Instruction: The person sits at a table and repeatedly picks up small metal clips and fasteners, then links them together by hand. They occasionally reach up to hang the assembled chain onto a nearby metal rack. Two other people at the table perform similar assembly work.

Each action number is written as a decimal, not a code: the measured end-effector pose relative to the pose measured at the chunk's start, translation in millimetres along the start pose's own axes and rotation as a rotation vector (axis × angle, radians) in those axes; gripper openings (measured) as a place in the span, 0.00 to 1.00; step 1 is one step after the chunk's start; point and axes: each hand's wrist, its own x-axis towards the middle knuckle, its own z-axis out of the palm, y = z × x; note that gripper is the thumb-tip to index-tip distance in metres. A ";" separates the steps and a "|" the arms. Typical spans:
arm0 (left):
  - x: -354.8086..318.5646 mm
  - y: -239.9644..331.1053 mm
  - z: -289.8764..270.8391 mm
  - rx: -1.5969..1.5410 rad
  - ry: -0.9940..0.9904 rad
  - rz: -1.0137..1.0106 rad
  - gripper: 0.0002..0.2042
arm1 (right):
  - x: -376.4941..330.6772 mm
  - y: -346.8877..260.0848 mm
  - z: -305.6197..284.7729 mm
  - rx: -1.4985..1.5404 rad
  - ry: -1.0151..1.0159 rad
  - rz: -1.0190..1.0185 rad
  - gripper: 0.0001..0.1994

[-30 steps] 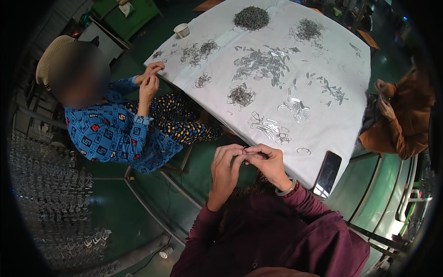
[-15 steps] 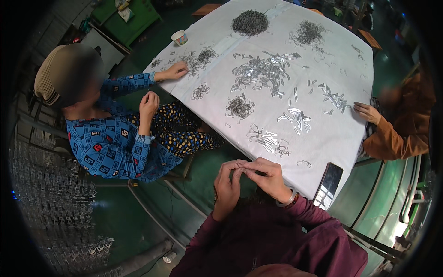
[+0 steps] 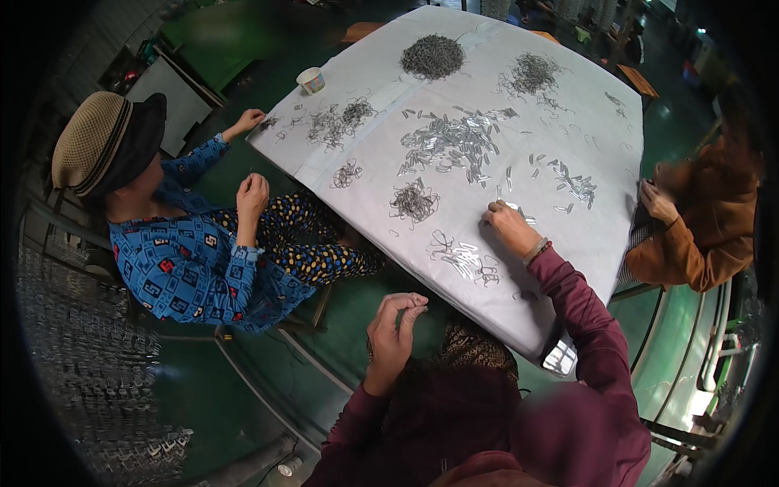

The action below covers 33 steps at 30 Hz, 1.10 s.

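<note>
The right hand (image 3: 510, 229) is being stretched out over the surface (image 3: 568, 105), its fingertips pressed down among loose metal clips (image 3: 519, 213) near the near edge; whether one is being pinched cannot be told. The left hand (image 3: 393, 329) is being held off the near edge, grip pinched on something too small to make out. The clips are being judged light, stiff and slippery, best nipped at the ends. A small paper cup (image 3: 311, 79) is standing by the far left corner.
</note>
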 end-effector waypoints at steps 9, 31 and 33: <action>-7.8 -12.7 -8.0 -0.005 -0.100 0.072 0.03 | -12.8 -99.4 -25.4 0.862 0.205 0.445 0.10; 32.7 -37.8 -26.7 0.044 -0.014 -0.179 0.12 | -36.1 -216.4 -26.2 1.549 0.379 0.555 0.07; 73.7 -64.9 -22.6 0.320 -0.072 -0.190 0.09 | -42.7 -216.1 -26.1 1.577 0.331 0.563 0.07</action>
